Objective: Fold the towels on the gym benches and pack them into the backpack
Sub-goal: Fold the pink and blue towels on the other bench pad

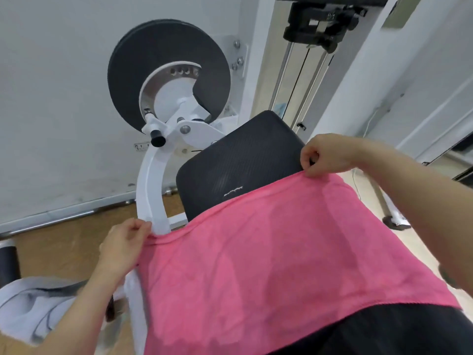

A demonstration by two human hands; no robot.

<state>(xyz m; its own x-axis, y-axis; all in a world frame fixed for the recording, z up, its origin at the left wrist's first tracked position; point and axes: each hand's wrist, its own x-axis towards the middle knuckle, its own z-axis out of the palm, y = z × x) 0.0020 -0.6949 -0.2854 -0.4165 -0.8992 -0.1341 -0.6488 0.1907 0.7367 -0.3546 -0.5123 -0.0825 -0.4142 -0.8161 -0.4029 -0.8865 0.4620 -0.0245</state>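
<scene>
The pink towel (256,252) is held spread over the black bench pad (243,160) — far edge pinched at either end by the left hand (125,242) and right hand (325,156), stretched crosswise btwn them, the left nearer, rest draped toward the person.

Your left hand (122,242) sits just beside the white curved machine arm (151,180), which blocks travel further forward on that side. Beyond the pink towel (268,252), the black bench pad (243,155) stands exposed. Open wood-tone floor (64,239) lies to your left. Guide rods (282,73) rise behind the pad.
</scene>
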